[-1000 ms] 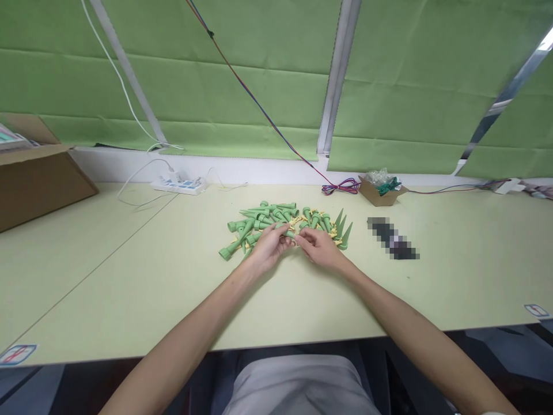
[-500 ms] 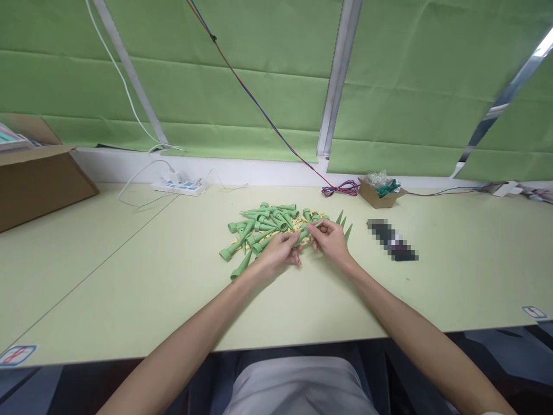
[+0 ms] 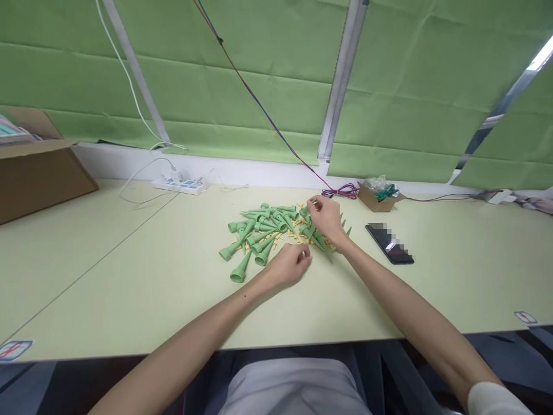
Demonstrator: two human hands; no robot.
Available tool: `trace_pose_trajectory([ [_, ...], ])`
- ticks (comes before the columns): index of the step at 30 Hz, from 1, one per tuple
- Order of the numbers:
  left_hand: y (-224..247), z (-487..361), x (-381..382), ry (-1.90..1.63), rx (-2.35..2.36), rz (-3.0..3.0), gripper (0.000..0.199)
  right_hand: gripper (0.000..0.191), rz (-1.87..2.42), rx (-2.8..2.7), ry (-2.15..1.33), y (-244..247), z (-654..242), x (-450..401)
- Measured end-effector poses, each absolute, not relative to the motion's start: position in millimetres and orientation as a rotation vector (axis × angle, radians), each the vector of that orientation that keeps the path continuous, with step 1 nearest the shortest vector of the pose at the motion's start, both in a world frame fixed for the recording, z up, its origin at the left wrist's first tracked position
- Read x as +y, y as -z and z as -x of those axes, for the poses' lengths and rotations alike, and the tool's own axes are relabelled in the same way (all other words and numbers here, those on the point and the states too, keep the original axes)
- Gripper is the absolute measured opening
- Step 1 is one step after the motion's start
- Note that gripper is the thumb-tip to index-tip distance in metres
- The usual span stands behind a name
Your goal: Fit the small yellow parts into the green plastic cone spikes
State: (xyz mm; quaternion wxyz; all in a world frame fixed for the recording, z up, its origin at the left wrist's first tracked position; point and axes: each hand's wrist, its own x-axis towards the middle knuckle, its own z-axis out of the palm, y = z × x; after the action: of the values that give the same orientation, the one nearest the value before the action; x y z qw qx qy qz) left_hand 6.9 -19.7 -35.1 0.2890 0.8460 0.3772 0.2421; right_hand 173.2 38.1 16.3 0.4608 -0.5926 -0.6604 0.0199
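My left hand (image 3: 290,264) rests on the table at the near side of a pile of green plastic cone-shaped spikes (image 3: 259,225). Its fingers are curled in, and nothing shows between them. Over the pile's right part reaches my right hand (image 3: 326,218), fingers bent together at the tips beside a short green piece (image 3: 304,211); whether they grip it is hidden. Small yellow plastic pieces (image 3: 298,237) lie among the spikes. Several green spikes (image 3: 318,239) lie below my right hand, partly covered by it. One spike (image 3: 240,270) lies apart at the near left.
A black phone (image 3: 391,245), partly pixelated, lies to the right. Behind it stands a small cardboard box (image 3: 375,200) with clear and green plastic. Bundled wires (image 3: 343,190) and a power strip (image 3: 181,184) are along the wall. A large cardboard box (image 3: 38,178) stands left.
My hands have parted. The green spike they held together is out of them, and a spike now lies under my right hand, which moved up and away. My left hand moved down slightly.
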Motion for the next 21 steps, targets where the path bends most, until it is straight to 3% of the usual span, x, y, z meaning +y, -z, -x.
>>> trace_pose_trajectory([
  [10,33,-7,-20,-0.597,0.994,-2.191,0.017,0.038,1.837,-1.825,-0.006,6,-170,71],
  [21,33,-7,-21,-0.586,0.996,-2.182,0.017,0.032,2.048,-1.965,0.1,4,-168,62],
])
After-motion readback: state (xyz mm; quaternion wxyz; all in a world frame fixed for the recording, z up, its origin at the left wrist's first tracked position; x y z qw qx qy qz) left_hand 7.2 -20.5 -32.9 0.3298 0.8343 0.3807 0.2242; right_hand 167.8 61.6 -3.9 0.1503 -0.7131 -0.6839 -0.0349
